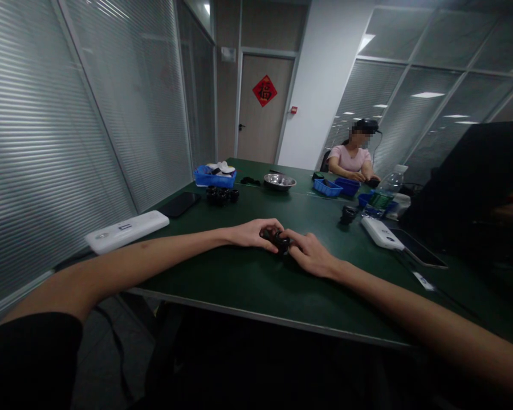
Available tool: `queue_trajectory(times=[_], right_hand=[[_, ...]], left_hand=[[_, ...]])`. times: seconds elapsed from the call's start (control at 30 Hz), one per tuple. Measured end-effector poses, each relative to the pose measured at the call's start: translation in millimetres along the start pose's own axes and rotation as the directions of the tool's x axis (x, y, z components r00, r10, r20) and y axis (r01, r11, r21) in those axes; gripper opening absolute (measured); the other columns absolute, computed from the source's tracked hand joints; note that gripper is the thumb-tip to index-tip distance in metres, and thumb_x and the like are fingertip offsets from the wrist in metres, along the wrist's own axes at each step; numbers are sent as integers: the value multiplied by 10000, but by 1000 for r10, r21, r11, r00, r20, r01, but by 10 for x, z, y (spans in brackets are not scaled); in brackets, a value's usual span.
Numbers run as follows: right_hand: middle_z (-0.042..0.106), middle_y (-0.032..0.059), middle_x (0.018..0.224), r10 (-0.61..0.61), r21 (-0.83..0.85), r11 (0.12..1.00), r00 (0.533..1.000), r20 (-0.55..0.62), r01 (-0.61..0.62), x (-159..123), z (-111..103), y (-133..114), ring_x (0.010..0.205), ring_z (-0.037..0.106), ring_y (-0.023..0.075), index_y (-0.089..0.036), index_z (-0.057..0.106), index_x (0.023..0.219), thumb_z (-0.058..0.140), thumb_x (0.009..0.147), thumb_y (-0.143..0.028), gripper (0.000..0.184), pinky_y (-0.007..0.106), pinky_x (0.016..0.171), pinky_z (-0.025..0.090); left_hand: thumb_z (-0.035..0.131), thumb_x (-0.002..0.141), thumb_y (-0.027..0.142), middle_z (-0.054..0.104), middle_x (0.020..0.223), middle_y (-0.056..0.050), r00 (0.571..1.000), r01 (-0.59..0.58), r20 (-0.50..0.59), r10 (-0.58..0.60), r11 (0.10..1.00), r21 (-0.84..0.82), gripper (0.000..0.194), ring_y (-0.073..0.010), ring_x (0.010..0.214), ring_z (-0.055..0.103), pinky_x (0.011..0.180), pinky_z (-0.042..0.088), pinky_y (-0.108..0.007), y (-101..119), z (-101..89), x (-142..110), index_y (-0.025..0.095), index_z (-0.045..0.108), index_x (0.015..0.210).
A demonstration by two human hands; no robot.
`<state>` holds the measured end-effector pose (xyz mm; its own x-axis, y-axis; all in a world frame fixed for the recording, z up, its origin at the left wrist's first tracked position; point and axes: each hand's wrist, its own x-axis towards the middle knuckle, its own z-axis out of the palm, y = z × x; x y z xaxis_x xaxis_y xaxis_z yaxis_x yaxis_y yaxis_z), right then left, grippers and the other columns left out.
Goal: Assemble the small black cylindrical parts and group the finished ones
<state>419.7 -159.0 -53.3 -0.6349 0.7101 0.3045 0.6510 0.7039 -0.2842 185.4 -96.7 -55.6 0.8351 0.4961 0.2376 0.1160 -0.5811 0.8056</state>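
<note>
Over the middle of the green table [239, 279], both my hands meet around a small glossy black part [283, 244]. My left hand [256, 233] curls its fingers and thumb around the part's left side. From the right, my right hand [310, 253] presses its fingers against the same part. Fingers cover much of it, so its exact kind is unclear. Beyond my left hand lies a cluster of similar black parts [222, 195]. Another black part [348, 214] sits farther off to the right.
A white power bank [128, 230] and a dark phone [179, 204] lie left. Behind are a blue basket [216, 179] and a metal bowl [279, 182]. A water bottle [385, 192], second power bank [380, 233] and phone [419, 249] are right. A person [353, 156] sits across.
</note>
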Motion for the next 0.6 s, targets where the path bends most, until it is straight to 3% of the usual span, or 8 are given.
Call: queue_trajectory(times=[0.2, 0.3, 0.47, 0.6], right_hand=[[561, -54, 603, 21, 57, 998, 1000, 10, -22, -13, 17, -4, 504, 495, 118, -165, 588, 1237, 509, 975, -342, 326, 246, 567, 341], [569, -42, 637, -2, 24, 1000, 1000, 3, 2, -9, 11, 19, 515, 485, 117, -168, 597, 1263, 469, 977, -287, 335, 254, 579, 334], [561, -28, 664, 1, -6, 1000, 1000, -1, -1, -8, -10, 24, 539, 477, 121, -168, 625, 1234, 432, 959, -227, 341, 261, 585, 326], [573, -45, 631, 17, 54, 998, 1000, 7, -18, -19, -2, -12, 533, 498, 118, -175, 605, 1212, 513, 955, -285, 294, 245, 574, 341]], left_hand=[[837, 754, 331, 652, 1080, -65, 1000, -9, 0, 9, 999, -53, 543, -205, 987, 611, 868, 454, -364, 19, 4, -5, 177, 584, 1209], [814, 781, 343, 657, 1132, -72, 999, -38, 27, 38, 999, -5, 529, -221, 1041, 605, 915, 442, -376, 33, -9, 0, 186, 615, 1246], [834, 757, 370, 657, 1076, -53, 1000, 4, -5, -3, 1000, 27, 477, -206, 995, 598, 876, 436, -351, 50, -6, 3, 168, 632, 1139], [852, 737, 354, 621, 1000, -29, 999, 32, -21, -33, 999, -19, 476, -181, 938, 574, 812, 431, -319, 39, 8, -3, 165, 568, 1069]])
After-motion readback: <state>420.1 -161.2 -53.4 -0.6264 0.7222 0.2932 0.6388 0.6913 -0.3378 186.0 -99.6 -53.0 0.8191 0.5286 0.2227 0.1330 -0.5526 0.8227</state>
